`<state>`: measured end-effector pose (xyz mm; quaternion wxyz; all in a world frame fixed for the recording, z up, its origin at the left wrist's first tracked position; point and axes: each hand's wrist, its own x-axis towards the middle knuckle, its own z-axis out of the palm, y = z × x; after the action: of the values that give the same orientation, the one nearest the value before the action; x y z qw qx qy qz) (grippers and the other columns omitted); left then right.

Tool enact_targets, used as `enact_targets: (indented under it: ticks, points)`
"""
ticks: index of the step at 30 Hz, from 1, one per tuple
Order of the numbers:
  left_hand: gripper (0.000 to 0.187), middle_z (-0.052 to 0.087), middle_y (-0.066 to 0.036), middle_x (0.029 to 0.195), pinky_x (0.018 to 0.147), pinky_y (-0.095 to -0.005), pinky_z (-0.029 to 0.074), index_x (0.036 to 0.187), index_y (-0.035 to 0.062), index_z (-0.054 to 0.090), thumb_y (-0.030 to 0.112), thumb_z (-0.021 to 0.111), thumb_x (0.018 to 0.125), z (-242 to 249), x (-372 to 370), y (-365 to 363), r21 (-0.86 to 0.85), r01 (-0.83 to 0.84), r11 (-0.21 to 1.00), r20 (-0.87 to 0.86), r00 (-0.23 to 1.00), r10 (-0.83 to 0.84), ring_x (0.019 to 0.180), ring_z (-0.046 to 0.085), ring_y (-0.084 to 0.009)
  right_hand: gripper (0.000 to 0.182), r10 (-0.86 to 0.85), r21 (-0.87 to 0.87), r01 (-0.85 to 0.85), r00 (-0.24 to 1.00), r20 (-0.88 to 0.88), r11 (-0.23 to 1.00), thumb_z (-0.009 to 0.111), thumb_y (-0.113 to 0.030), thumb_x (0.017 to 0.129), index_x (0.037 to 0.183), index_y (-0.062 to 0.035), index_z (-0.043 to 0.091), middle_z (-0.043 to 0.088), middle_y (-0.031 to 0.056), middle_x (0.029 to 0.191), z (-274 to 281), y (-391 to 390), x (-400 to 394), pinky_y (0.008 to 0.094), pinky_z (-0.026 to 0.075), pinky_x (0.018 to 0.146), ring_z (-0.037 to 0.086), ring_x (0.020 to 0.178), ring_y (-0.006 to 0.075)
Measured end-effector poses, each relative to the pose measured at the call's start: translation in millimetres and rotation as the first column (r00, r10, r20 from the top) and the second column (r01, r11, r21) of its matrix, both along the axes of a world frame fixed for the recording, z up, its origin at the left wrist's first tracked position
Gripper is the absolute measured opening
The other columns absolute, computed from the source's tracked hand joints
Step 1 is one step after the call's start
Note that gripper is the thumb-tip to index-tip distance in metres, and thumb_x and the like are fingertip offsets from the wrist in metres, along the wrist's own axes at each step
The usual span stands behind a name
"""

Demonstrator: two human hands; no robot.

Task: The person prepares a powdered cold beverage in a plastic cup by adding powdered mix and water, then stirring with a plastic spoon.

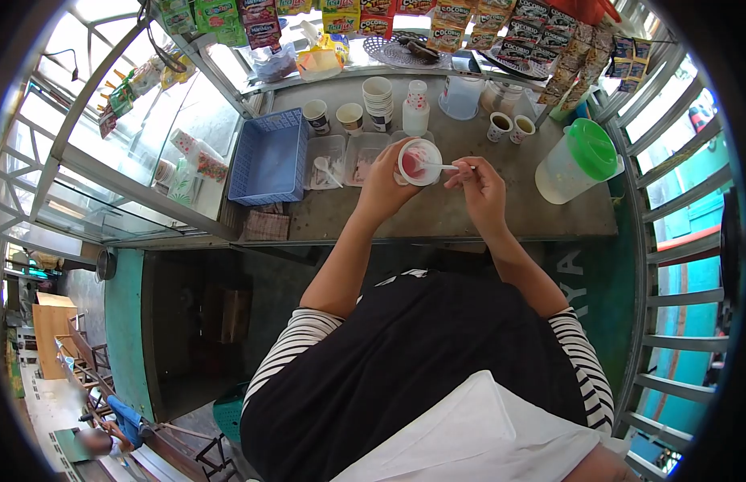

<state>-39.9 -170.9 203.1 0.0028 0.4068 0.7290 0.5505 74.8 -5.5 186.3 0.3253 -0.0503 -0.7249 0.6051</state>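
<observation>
My left hand is wrapped round a white cup, tipped so that its mouth faces me, with something pink inside. A white spoon reaches into the cup, its handle pinched in the fingers of my right hand. Just left of the cup, two clear plastic containers sit side by side: the left container has another white spoon in it, and the right container holds pinkish pieces. Behind the cup stands a bottle with red markings.
A blue basket is at the left, a folded cloth in front of it. Paper cups are stacked at the back. Two cups with dark liquid and a green-lidded pitcher stand at the right. Sachets hang above.
</observation>
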Motion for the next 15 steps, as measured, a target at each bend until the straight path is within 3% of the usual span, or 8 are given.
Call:
enact_targets:
  ticks: [3, 5, 15]
  points:
    - [0.069, 0.064, -0.017, 0.126, 0.097, -0.041, 0.051, 0.133, 0.0014, 0.056, 0.014, 0.084, 0.071, 0, 1, -4, 0.015, -0.022, 1.0, -0.071, 0.997, 0.023, 0.116, 0.062, -0.0336, 0.023, 0.014, -0.138, -0.022, 0.998, -0.064, 0.99, 0.059, -0.022, 0.104, 0.105, 0.0007, 0.065, 0.072, 0.0101, 0.088, 1, 1, -2, 0.0243, 0.052, 0.066, 0.068, 0.07, 0.013]
    - [0.069, 0.064, -0.016, 0.126, 0.097, -0.0408, 0.051, 0.133, 0.0025, 0.056, 0.015, 0.084, 0.071, 0, 2, -9, 0.051, -0.021, 0.999, 0.004, 1.0, 0.021, 0.117, 0.062, -0.0328, 0.024, -0.005, -0.239, -0.008, 0.999, -0.053, 0.971, 0.058, -0.022, 0.105, 0.108, 0.0007, 0.064, 0.071, 0.0118, 0.09, 6, 3, -3, 0.024, 0.052, 0.066, 0.067, 0.069, 0.0133]
    - [0.07, 0.066, -0.013, 0.122, 0.097, -0.0375, 0.05, 0.132, 0.0045, 0.056, 0.017, 0.087, 0.071, -9, -3, -25, 0.053, -0.121, 0.991, 0.023, 0.993, 0.12, 0.114, 0.064, -0.0257, 0.022, 0.063, -0.182, -0.095, 0.983, -0.172, 0.979, 0.059, -0.019, 0.104, 0.108, 0.0023, 0.064, 0.07, 0.0103, 0.091, 13, 1, -14, 0.0251, 0.052, 0.066, 0.066, 0.07, 0.0124]
